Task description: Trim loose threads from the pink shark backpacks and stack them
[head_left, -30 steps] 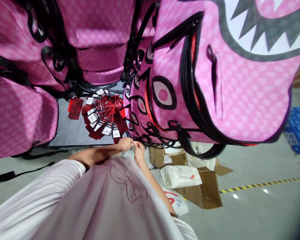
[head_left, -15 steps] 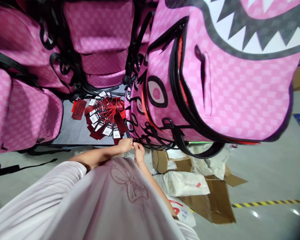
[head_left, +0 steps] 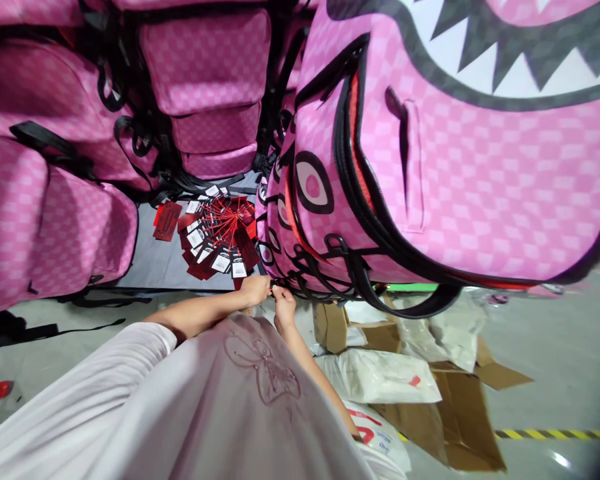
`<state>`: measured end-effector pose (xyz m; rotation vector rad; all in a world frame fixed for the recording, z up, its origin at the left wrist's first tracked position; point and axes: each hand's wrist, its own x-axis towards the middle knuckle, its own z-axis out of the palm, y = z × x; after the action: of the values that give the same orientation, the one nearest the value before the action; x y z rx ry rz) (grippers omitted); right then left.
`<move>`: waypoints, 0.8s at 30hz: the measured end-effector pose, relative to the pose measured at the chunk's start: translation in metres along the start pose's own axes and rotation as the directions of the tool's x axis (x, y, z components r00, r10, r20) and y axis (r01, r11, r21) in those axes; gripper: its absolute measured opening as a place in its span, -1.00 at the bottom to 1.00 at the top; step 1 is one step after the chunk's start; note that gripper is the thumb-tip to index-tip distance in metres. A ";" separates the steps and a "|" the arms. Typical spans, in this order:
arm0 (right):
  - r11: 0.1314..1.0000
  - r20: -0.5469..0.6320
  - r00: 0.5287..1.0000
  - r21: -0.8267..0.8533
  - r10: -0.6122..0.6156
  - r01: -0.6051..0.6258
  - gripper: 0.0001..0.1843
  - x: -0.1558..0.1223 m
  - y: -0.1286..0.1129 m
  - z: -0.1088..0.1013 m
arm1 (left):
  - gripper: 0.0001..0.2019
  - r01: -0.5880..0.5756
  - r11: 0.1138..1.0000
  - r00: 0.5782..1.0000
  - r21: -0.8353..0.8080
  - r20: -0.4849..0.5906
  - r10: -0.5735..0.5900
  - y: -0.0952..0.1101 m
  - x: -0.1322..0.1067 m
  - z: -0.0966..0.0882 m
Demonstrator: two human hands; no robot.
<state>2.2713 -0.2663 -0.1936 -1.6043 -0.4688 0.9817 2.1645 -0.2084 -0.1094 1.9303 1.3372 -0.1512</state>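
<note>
At the table's front edge, beside the lower end of a row of pink checkered bags [head_left: 313, 250], my two hands are close together. My left hand [head_left: 255, 291] is closed, its fingertips pinched on something small and dark. Just to its right, my right hand [head_left: 284, 307] pinches at the same spot, thumb against finger. What lies between the fingertips is too small to name. Black handles [head_left: 363, 283] of the bags hang just right of the hands. Behind my left hand, a fan of red hang tags with white labels [head_left: 220, 233] is spread on the grey tabletop [head_left: 150, 263].
Pink backpacks [head_left: 205, 60] with black straps stand at the back and left. A large bag with a tooth print [head_left: 480, 173] fills the right. Below it on the floor lie opened cardboard boxes [head_left: 467, 413] and white plastic bags [head_left: 385, 377].
The view has shifted slightly, so the bags and tags sit a little farther right. My right hand has moved slightly down and away from the left; both still pinch.
</note>
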 end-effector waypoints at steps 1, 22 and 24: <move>1.000 -0.011 1.000 -0.002 0.007 -0.007 -0.60 -0.001 -0.001 0.000 | -0.86 -0.011 1.000 1.000 -0.008 0.008 0.011 0.000 0.000 -0.002; 0.997 -0.125 0.989 0.031 0.078 -0.075 -0.63 -0.017 -0.003 0.005 | -0.85 -0.180 0.984 0.978 0.003 0.105 0.179 -0.013 0.008 -0.014; 0.997 -0.129 0.989 0.039 0.078 -0.074 -0.64 -0.016 -0.002 0.006 | -0.84 -0.188 0.982 0.978 0.016 0.093 0.185 -0.014 0.009 -0.014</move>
<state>2.2577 -0.2742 -0.1861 -1.6542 -0.3019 0.9302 2.1525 -0.1905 -0.1110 2.0331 1.0933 -0.1614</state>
